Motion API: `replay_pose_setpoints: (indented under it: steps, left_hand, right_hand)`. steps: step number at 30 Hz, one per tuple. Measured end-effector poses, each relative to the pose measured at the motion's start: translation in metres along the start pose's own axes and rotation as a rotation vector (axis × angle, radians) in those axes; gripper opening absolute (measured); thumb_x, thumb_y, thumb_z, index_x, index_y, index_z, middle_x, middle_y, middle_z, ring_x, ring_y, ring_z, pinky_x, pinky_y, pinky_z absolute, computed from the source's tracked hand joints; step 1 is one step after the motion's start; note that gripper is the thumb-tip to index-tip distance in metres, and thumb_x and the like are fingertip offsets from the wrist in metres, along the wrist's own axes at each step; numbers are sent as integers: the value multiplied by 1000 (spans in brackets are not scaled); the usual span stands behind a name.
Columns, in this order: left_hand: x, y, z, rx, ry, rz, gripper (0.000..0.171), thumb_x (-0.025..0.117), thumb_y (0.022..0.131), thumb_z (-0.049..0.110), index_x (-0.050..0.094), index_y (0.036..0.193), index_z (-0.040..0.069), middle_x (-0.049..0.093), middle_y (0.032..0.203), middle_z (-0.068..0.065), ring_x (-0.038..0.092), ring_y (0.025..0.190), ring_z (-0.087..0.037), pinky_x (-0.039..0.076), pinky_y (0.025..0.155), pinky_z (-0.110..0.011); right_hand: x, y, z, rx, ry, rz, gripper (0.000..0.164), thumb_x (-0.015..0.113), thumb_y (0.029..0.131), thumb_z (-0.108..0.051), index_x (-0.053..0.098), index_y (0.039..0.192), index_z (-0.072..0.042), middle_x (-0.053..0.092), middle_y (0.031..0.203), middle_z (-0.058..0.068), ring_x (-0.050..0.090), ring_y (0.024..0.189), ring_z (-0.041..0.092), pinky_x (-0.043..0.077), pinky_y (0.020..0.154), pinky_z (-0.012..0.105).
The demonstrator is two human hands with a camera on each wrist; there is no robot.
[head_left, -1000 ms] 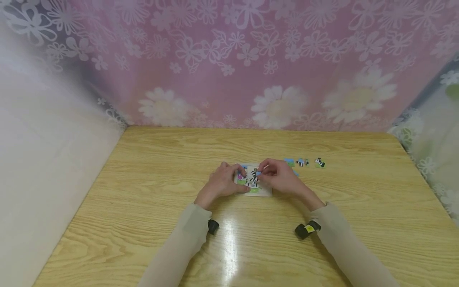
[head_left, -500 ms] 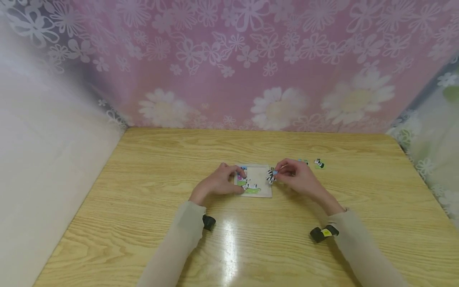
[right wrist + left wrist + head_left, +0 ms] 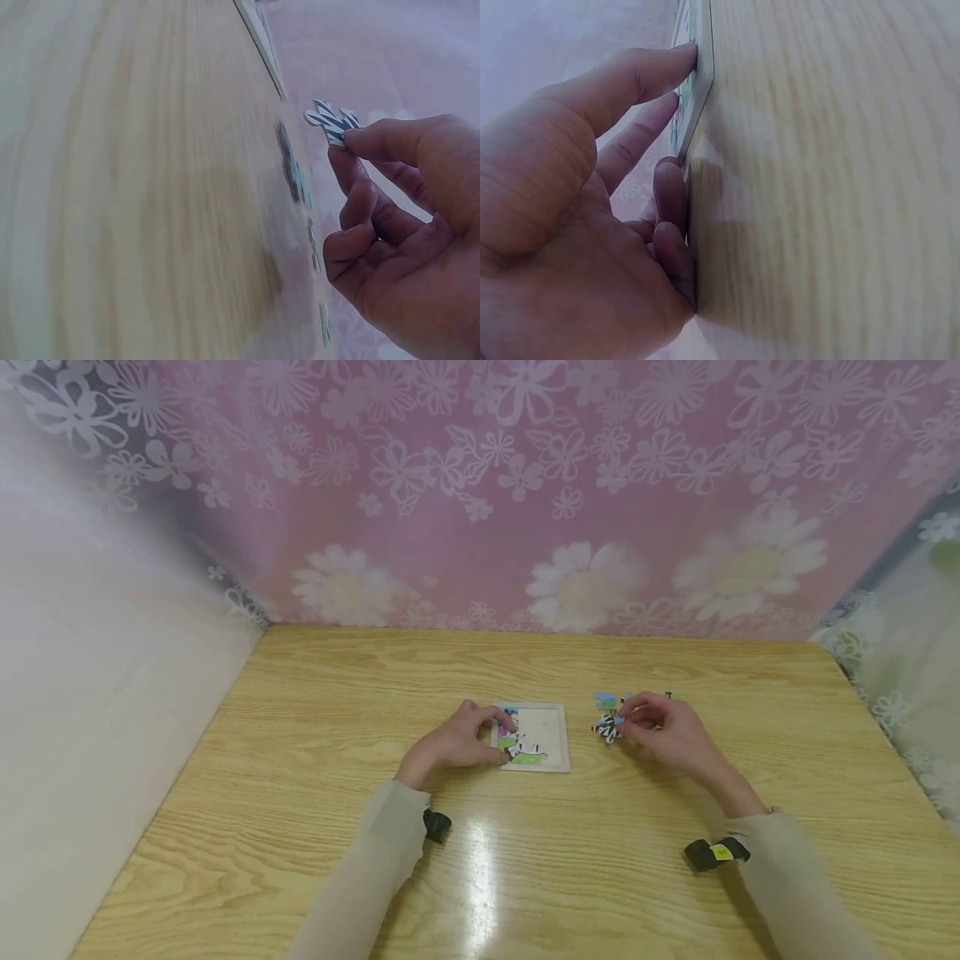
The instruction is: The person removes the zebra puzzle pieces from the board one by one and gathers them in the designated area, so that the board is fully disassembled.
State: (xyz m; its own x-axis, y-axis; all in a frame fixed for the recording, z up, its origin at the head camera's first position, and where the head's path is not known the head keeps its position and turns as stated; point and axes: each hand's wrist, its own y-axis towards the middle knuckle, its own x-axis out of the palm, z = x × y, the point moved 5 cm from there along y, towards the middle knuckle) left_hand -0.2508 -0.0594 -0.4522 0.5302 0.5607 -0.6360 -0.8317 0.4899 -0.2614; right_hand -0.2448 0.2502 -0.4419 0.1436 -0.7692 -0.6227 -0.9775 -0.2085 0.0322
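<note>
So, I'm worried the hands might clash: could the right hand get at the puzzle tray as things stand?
Probably yes: the right hand pinches a zebra-striped puzzle piece, but the puzzle tray lies nearby with its right side uncovered; the left hand touches only its left part.

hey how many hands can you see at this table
2: the left hand touches the left side of the puzzle frame; the right hand pinches a striped puzzle piece.
</note>
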Motion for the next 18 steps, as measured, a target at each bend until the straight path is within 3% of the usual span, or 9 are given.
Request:
replay_pose_setpoints:
  steps: [10,18]
  left_hand:
    - [0,-1,0,1,-34,3,37,80,89,25,67,123,24,39,111,-7,37,99,-22,36,83,-38]
    - [1,-1,-2,-10,-43,10,37,81,88,24,67,122,25,37,108,-6,36,98,-21,34,83,-38]
  right_hand:
    - [-26,-9,14,20,-126,11,16,74,96,-22,70,106,-10,75,96,10,65,76,2,50,65,25]
    - [-31,-10,23,46,-212,-17,20,71,98,-27,71,110,-11,75,96,8,64,77,4,48,69,25]
